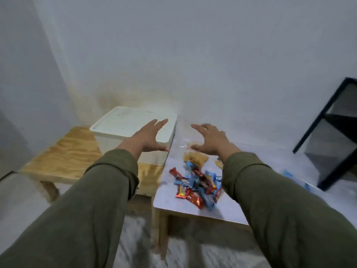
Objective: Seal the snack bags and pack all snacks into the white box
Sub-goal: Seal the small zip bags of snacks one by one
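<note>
A white box (116, 126) with its lid on stands on a wooden table by the wall. My left hand (148, 137) hovers over the box's near right corner, fingers spread and holding nothing. My right hand (209, 139) is stretched out above the white table, fingers relaxed, also holding nothing. Under it lies a clear snack bag (195, 158) with brown pieces inside; whether it is sealed I cannot tell. A pile of several red and blue wrapped snacks (197, 185) lies nearer to me on the white table. The picture is blurred.
The low wooden table (59, 157) stands left, touching the white-topped table (173, 202). A black shelf frame (332, 132) stands at the right. A blue and clear packet (295, 177) lies on the white top at the right. A pale wall is close behind.
</note>
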The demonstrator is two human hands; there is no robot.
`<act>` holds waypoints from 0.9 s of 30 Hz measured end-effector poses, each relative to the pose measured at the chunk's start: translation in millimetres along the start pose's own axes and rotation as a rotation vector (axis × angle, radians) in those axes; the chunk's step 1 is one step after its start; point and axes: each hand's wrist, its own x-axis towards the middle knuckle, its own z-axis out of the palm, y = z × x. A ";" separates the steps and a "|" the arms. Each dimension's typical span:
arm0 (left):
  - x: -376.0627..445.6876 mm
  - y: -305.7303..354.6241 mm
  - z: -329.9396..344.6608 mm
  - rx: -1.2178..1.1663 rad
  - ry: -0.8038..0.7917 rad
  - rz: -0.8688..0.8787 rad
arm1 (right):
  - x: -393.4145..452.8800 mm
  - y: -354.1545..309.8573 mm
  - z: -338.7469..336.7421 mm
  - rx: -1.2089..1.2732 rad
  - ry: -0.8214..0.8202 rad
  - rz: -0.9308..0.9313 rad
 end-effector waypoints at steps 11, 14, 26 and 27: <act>113.5 155.7 98.0 0.001 -0.178 0.191 | -35.9 192.1 5.3 0.027 -0.069 0.239; 136.4 178.1 119.5 -0.013 -0.236 0.219 | -43.2 226.1 15.2 0.051 -0.094 0.314; 234.0 226.1 211.0 -0.043 -0.384 0.338 | -21.5 313.2 63.2 0.058 -0.192 0.449; 237.6 228.0 223.3 -0.031 -0.408 0.347 | -18.2 320.6 70.0 0.056 -0.217 0.440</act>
